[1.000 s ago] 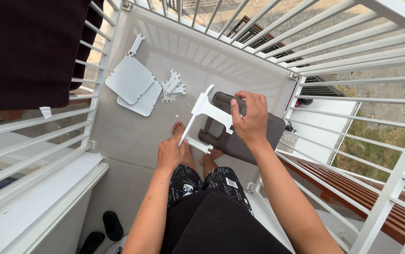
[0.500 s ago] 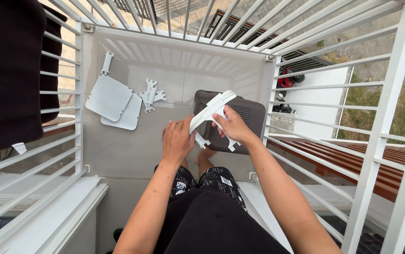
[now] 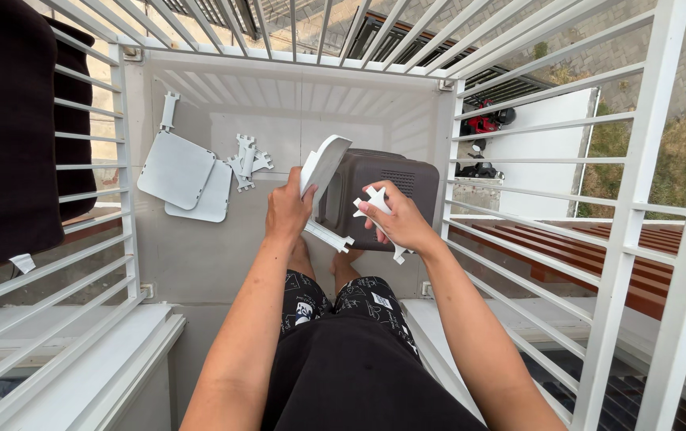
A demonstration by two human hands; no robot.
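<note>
On a railed balcony floor: two hands holding white flat-pack parts above a brown stool.

At the floor's left edge hangs a dark cloth (image 3: 4, 128) with a small white tag (image 3: 21, 262); near the far left corner lie white rounded panels (image 3: 175, 169) and small bracket pieces (image 3: 247, 156), apparently set aside within reach. The left hand (image 3: 289, 211) has its fingers wrapped around a white panel (image 3: 323, 164), tilted on edge. The right hand (image 3: 399, 223) pinches a white cross-shaped bracket (image 3: 376, 201) over the brown stool (image 3: 383, 179) by the right railing.
</note>
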